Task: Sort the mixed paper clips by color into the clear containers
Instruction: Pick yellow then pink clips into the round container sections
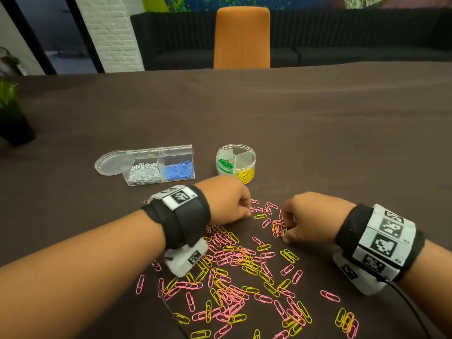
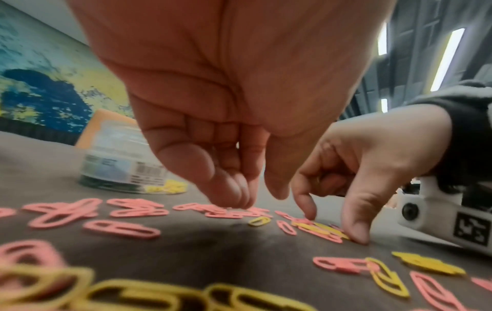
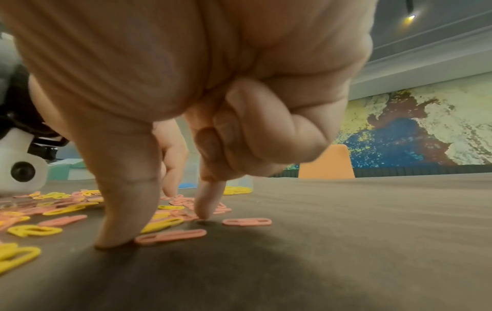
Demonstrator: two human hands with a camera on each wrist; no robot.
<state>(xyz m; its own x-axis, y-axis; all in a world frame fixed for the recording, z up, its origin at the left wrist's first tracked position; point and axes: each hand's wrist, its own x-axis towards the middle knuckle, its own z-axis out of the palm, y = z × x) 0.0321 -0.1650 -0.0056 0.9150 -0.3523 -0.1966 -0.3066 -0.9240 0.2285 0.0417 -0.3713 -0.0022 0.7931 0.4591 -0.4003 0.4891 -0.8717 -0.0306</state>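
Observation:
Pink and yellow paper clips (image 1: 234,270) lie scattered on the brown table in front of me. A round divided container (image 1: 252,155) holds green and yellow clips. A rectangular clear box (image 1: 176,152) holds white and blue ones. My left hand (image 2: 261,200) points down at the pile's far edge. Its bunched fingertips (image 2: 243,202) touch pink clips (image 2: 226,212), and the thumb stands a short gap away. My right hand (image 3: 161,229) has thumb and index finger planted on the table on either side of a yellow clip (image 3: 165,224) and a pink clip (image 3: 170,235). Its other fingers are curled in.
A clear round lid (image 1: 112,162) lies left of the rectangular box. An orange chair (image 1: 242,37) stands at the table's far edge and a potted plant (image 1: 9,111) at far left. A black cable (image 1: 411,307) trails from the right wrist camera.

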